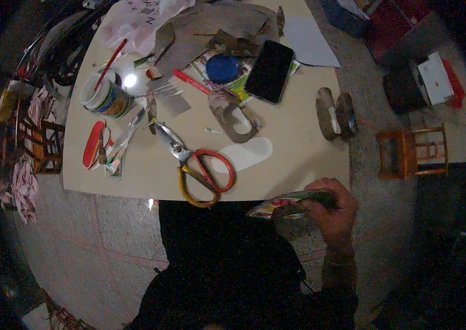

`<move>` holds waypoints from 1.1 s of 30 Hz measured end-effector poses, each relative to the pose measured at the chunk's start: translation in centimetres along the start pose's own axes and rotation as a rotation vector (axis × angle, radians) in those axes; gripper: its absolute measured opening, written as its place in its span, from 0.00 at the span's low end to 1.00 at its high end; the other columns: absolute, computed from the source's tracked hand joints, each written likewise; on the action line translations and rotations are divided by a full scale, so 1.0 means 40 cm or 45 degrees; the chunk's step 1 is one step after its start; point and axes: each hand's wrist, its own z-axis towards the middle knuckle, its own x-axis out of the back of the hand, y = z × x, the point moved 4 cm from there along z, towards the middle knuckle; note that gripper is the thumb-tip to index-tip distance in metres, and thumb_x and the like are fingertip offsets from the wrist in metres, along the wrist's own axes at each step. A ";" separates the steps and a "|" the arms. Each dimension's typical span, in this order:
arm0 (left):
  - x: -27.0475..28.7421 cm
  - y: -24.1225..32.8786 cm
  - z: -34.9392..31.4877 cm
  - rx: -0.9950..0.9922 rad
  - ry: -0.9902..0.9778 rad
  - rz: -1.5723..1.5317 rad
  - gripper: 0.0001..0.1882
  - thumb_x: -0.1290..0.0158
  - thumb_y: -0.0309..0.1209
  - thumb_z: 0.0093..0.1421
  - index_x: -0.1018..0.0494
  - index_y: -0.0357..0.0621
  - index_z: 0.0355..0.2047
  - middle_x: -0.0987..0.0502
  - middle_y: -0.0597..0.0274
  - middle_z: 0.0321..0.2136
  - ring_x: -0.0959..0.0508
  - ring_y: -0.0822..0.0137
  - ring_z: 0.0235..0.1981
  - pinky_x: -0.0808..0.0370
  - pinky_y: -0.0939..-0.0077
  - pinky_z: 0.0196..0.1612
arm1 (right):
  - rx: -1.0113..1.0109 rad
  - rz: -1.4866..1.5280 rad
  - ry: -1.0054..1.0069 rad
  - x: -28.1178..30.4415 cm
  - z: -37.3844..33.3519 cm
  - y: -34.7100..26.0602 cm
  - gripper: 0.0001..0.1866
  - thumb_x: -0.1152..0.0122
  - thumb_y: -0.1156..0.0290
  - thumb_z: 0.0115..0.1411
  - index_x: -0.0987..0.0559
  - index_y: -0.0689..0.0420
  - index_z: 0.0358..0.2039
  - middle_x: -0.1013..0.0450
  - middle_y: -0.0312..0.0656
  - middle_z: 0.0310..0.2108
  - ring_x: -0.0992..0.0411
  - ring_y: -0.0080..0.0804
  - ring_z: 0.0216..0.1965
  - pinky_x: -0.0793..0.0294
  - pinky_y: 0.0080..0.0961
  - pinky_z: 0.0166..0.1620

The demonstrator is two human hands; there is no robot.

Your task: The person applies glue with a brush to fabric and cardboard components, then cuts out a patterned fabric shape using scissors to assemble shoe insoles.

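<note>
My right hand (336, 209) is closed around a thin, colourful printed sheet (277, 208), held just off the table's near edge at the right. Its far side is hidden by my fingers. My left hand does not show. To the left, large scissors (181, 151) with red and yellow handles lie with their blades pointing away. A white sole-shaped piece (252, 153) rests beside them, partly under the red handle. Just beyond it is a small grey-brown shoe (233, 116). Two similar small shoes (329, 107) stand at the table's right edge.
A tub (113, 100) with a red stick stands at the left, above a red sole-shaped piece (93, 143). Farther back lie a black phone (270, 71), a blue round lid (223, 69), a red pen (192, 80) and grey-brown cloth (189, 38). Wooden chairs (395, 154) flank the table.
</note>
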 end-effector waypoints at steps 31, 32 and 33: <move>0.083 -0.054 -0.151 -0.045 -0.302 -0.369 0.47 0.58 0.64 0.60 0.44 0.30 0.61 0.34 0.40 0.56 0.32 0.52 0.57 0.35 0.56 0.61 | 0.119 -0.195 -0.059 0.011 -0.022 -0.035 0.12 0.35 0.72 0.52 0.23 0.62 0.36 0.26 0.42 0.35 0.27 0.29 0.33 0.26 0.25 0.39; 0.084 -0.034 -0.176 -0.166 -0.488 -0.556 0.48 0.58 0.65 0.60 0.44 0.29 0.61 0.35 0.40 0.57 0.32 0.51 0.58 0.35 0.56 0.61 | 0.141 -0.187 -0.108 0.007 -0.024 -0.028 0.12 0.35 0.72 0.52 0.23 0.62 0.36 0.26 0.43 0.35 0.27 0.29 0.34 0.26 0.25 0.39; 0.087 0.009 -0.207 -0.299 -0.689 -0.739 0.49 0.58 0.65 0.59 0.44 0.29 0.61 0.35 0.40 0.57 0.32 0.51 0.58 0.36 0.55 0.62 | 0.150 -0.065 -0.026 0.021 -0.041 -0.005 0.12 0.35 0.73 0.52 0.23 0.62 0.37 0.26 0.42 0.35 0.27 0.29 0.35 0.26 0.26 0.40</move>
